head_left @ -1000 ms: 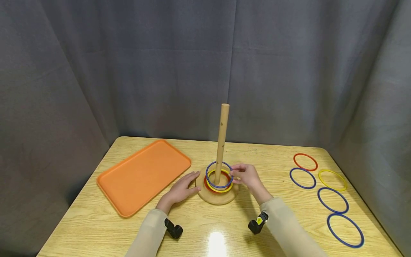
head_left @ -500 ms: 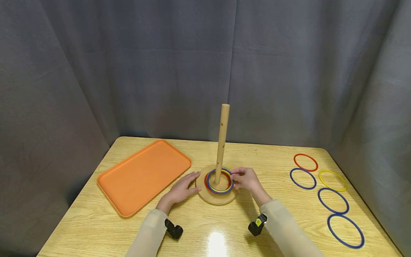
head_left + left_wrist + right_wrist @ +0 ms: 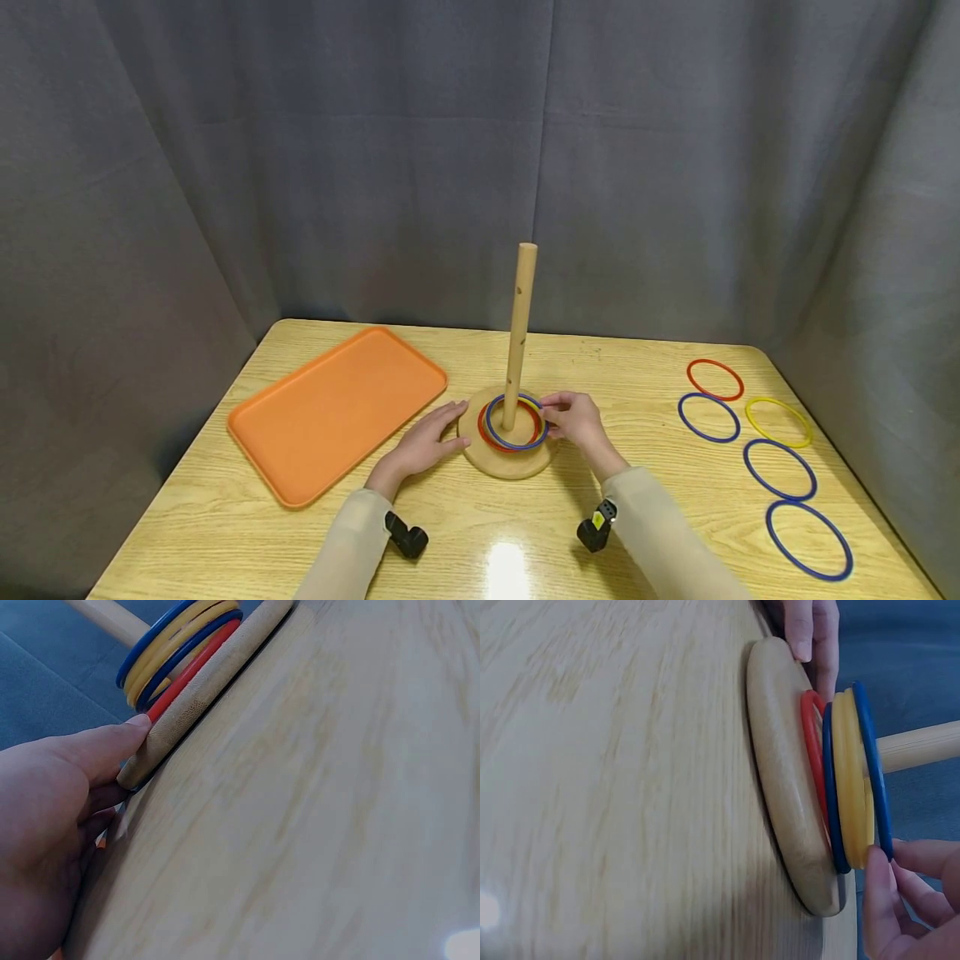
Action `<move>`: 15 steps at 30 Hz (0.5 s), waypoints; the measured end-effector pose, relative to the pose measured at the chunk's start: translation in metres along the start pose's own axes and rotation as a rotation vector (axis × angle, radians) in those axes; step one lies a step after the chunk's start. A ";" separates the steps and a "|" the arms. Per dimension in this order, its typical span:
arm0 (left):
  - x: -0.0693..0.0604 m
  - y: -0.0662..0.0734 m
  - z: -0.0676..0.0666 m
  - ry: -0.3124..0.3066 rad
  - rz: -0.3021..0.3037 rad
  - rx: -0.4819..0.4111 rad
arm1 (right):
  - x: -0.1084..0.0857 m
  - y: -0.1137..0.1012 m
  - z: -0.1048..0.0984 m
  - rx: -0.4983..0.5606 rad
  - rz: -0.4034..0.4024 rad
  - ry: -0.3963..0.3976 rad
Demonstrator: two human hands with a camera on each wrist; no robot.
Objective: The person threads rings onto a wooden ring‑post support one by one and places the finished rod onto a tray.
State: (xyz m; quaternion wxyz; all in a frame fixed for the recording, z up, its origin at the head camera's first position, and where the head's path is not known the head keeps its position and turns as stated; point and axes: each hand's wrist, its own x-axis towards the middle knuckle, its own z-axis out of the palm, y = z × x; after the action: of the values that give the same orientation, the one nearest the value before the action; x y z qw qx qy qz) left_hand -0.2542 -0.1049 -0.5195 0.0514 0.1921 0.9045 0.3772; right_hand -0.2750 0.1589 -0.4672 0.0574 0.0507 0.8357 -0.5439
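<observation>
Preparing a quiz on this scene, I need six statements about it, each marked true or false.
The person's right grip touches the top blue ring. True.
The lowest ring on the wooden base is yellow. False: it is red.
The left grip holds the orange tray. False: that grip is at the base's edge.
Three of the five loose rings are blue. True.
The tray lies right of the base. False: it lies left.
The wooden peg passes through the stacked rings. True.

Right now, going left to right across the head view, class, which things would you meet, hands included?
Orange tray, left hand, wooden peg, right hand, loose red ring, loose yellow ring.
</observation>
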 end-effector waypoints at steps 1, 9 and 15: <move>0.000 0.000 0.000 0.001 0.000 0.002 | 0.000 0.000 0.000 -0.009 -0.006 0.008; 0.000 0.000 0.000 0.005 -0.002 0.000 | 0.002 0.002 0.002 -0.063 -0.046 0.059; 0.000 0.001 -0.001 0.005 -0.001 0.001 | 0.003 0.002 0.002 -0.085 -0.047 0.067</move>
State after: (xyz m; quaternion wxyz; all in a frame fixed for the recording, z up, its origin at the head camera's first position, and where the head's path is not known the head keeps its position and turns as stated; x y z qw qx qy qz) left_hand -0.2538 -0.1052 -0.5184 0.0494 0.1906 0.9050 0.3771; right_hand -0.2772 0.1585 -0.4704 0.0186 0.0467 0.8604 -0.5072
